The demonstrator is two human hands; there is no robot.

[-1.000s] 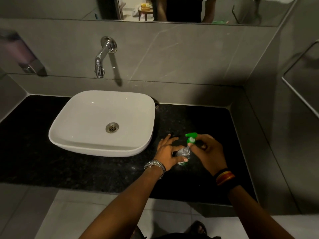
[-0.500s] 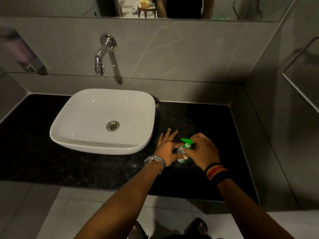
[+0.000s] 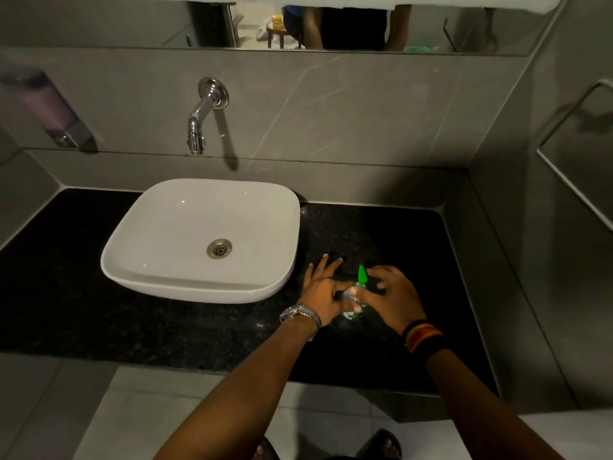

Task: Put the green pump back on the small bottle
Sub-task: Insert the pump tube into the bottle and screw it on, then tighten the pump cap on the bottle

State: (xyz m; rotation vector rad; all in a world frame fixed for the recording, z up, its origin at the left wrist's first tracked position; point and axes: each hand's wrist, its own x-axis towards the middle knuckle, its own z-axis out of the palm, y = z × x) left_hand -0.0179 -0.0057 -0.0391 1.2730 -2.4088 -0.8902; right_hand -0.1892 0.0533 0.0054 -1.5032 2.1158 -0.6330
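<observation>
The left hand [image 3: 323, 293] pinches the small bottle [image 3: 352, 305] upright on the black granite counter [image 3: 166, 327], thumb and forefinger closed on its clear body. The right hand [image 3: 393, 295], equally near, closes thumb and fingertip on the green pump [image 3: 361, 276], which sits atop the bottle's neck, its nozzle pointing to the far side. Whether it is fully seated cannot be told. A white basin [image 3: 199, 240] sits to the left beneath a wall tap [image 3: 202, 117].

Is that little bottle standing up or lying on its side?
Upright. The small bottle stands on the black counter, the green pump on top, left hand gripping its body.
</observation>
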